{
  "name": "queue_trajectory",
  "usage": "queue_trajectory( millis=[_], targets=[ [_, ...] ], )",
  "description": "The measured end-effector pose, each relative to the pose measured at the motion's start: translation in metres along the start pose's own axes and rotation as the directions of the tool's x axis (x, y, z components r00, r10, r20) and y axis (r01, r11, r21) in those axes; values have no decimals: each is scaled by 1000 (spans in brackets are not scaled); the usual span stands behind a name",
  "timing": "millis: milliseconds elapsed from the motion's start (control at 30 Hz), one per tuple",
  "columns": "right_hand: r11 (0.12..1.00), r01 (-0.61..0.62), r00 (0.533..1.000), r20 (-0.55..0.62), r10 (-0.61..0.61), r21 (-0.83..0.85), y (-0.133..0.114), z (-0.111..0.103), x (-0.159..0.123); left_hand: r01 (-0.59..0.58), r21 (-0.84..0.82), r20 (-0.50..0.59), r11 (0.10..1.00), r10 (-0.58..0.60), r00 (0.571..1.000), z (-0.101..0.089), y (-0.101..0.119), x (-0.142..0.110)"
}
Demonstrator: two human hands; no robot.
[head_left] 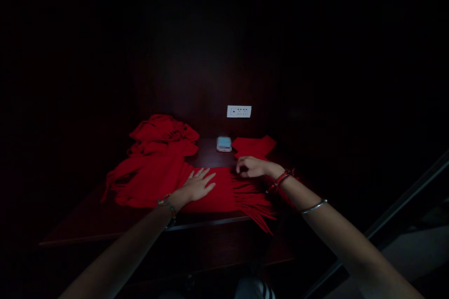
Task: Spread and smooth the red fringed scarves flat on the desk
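Observation:
A red fringed scarf lies flattened on a dark wooden shelf, its tassels spreading right and over the front edge. My left hand rests palm down on the scarf, fingers spread and open. Just above the tassels' far corner, my right hand is closed, with its fingers curled in; whatever is between them cannot be made out. To the left, the scarf runs into a heap of crumpled red cloth. Behind my right hand lies another folded red cloth.
A small device with a lit, blurred screen sits toward the back of the shelf. On the dark back wall is a white power socket. The shelf's front edge runs just below my hands, and the sides are very dark.

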State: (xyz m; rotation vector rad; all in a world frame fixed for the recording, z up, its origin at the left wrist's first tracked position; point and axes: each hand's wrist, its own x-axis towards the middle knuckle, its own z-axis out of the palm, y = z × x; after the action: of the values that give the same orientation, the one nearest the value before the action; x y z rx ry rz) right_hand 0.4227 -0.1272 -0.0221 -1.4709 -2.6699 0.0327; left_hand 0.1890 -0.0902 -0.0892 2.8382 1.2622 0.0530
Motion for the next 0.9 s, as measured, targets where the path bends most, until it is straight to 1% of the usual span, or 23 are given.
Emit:
queue_trajectory(
  millis=[33, 67, 100, 167, 200, 233, 300, 367, 433, 467, 533, 600, 633, 700, 767, 833, 900],
  targets=[
    [998, 53, 995, -83, -52, 12, -5, 1, 5, 0, -9, 4, 1000, 0, 1000, -1, 4, 2],
    [994, 107, 985, -137, -105, 7, -10, 4, 10, 0, -18, 6, 1000, 0, 1000, -2, 7, 3],
    [990, 139, 977, -162, -140, -14, -13, 10, 14, -1, -27, 3, 1000, 1, 1000, -2, 10, 4],
    [981, 186, 976, -102, -191, -64, -11, 26, 16, -7, -39, -15, 999, 6, 1000, -3, 12, 4],
    [978, 189, 978, -70, -195, -83, -7, 33, 13, -12, -42, -23, 999, 11, 1000, -4, 13, 3],
    [980, 175, 982, -52, -181, -99, 1, 39, 8, -15, -43, -29, 999, 13, 999, -4, 12, 3],
    [987, 106, 993, -39, -112, -124, 19, 44, -7, -11, -41, -31, 999, 10, 999, -4, 11, 2],
    [989, 38, 999, 2, -38, -143, 35, 39, -24, -4, -42, -32, 999, 3, 999, -3, 10, 2],
    [987, -2, 1000, 29, 7, -162, 44, 29, -36, 8, -48, -35, 999, -9, 999, -2, 9, 3],
    [986, -11, 1000, 10, 13, -168, 45, 23, -39, 18, -52, -33, 998, -20, 999, -2, 9, 5],
    [986, -12, 994, -108, -6, -166, 38, 16, -35, 42, -61, -24, 997, -43, 999, 0, 8, 7],
    [990, 18, 970, -236, -52, -142, 26, 18, -20, 51, -72, -19, 996, -53, 998, 1, 7, 9],
    [991, 46, 961, -265, -78, -127, 20, 22, -10, 48, -75, -22, 996, -50, 998, 1, 7, 10],
    [989, 104, 965, -231, -126, -108, 10, 33, 9, 37, -72, -36, 997, -40, 999, 1, 7, 9],
    [987, 119, 975, -174, -136, -103, 9, 45, 20, 29, -60, -39, 998, -31, 999, -1, 7, 7],
    [988, 97, 985, -134, -113, -116, 17, 50, 18, 22, -55, -35, 998, -24, 999, -4, 9, 4],
    [989, 51, 994, -84, -64, -141, 31, 47, 3, 12, -61, -30, 998, -14, 999, -7, 10, 2]
  ],
)
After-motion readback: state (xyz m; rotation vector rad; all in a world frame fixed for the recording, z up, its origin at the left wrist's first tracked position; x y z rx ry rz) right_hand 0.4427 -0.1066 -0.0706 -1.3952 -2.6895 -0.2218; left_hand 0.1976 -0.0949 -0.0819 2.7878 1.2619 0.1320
